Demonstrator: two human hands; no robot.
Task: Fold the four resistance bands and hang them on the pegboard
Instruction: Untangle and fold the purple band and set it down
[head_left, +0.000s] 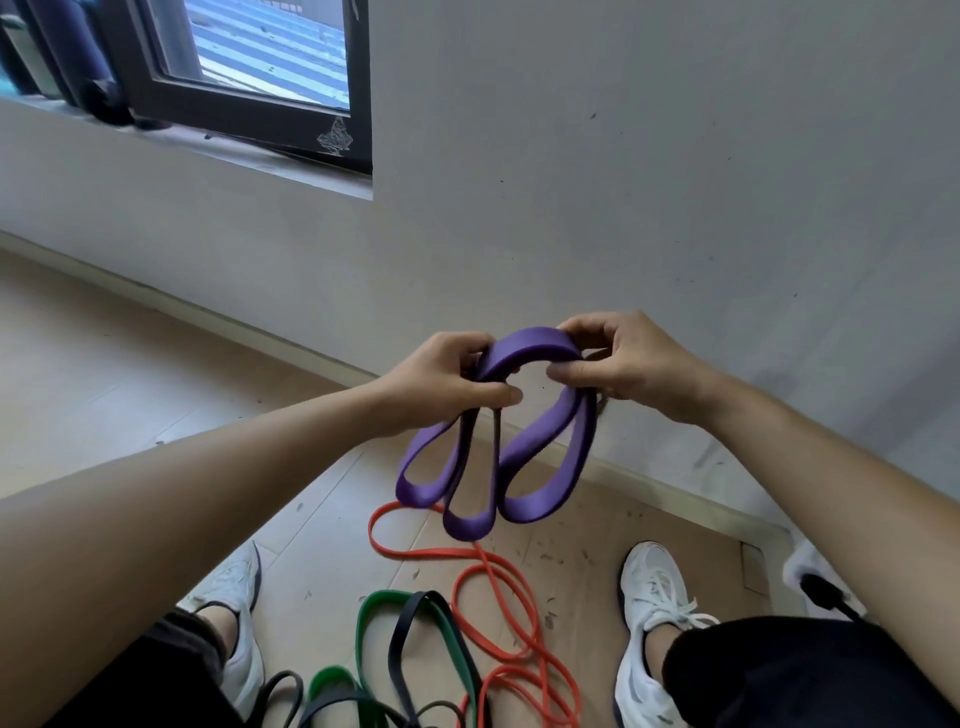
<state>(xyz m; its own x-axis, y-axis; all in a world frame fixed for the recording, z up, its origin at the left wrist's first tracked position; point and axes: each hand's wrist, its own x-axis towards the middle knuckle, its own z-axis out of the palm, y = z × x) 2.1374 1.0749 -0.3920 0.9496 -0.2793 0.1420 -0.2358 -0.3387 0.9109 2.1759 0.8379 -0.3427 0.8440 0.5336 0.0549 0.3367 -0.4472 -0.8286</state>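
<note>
A wide purple resistance band (540, 447) is gathered into several hanging loops in front of me. My left hand (441, 379) pinches the bunched left part of it, and my right hand (623, 364) grips its right side, with an arch of band between them. On the floor below lie a thin orange band (498, 597), a green band (374, 634) and a black band (400, 639), loose and overlapping. No pegboard is in view.
A grey wall (675, 182) rises straight ahead, with a skirting board (260, 332) along its base. A dark-framed window (260, 78) is at upper left. My white shoes (649, 623) stand on the wooden floor either side of the bands.
</note>
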